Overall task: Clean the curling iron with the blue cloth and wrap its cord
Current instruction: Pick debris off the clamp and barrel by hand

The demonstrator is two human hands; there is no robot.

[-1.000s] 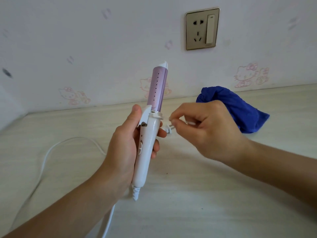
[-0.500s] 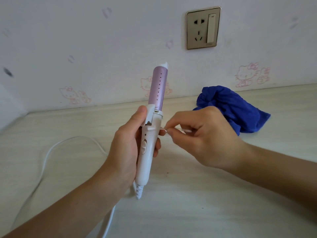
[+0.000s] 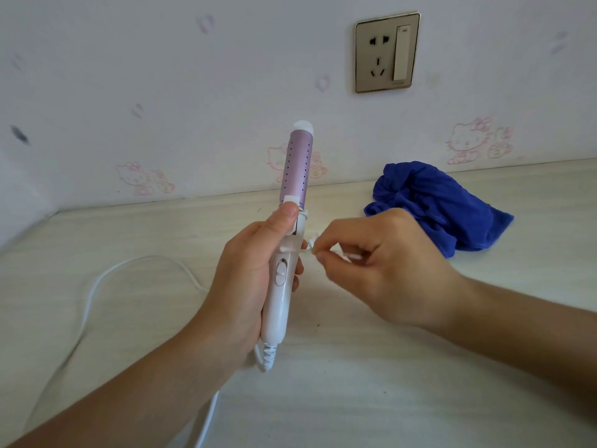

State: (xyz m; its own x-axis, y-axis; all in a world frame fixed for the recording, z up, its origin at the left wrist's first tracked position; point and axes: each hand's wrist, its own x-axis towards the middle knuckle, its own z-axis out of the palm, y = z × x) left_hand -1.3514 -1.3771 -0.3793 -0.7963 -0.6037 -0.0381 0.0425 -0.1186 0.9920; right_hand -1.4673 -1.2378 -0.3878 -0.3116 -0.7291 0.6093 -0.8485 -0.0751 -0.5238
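I hold the curling iron [image 3: 295, 166] upright over the table, its purple barrel up and white handle down. My left hand [image 3: 248, 273] is wrapped around the handle with the thumb on the clamp lever. My right hand [image 3: 381, 266] pinches a small white piece, seemingly the cord's plug end, right beside the handle. The white cord [image 3: 93, 286] leaves the handle's bottom and loops across the table to the left. The blue cloth [image 3: 442, 205] lies crumpled on the table behind my right hand, untouched.
A pale wooden table [image 3: 355, 399] runs up to a white wall with pink cat stickers. A gold wall socket [image 3: 386, 51] with a switch sits high on the wall above the cloth.
The curling iron has turned in my left hand, so its switch now faces me, and my thumb slid up onto the clamp lever. My right hand stayed pinched by the handle.
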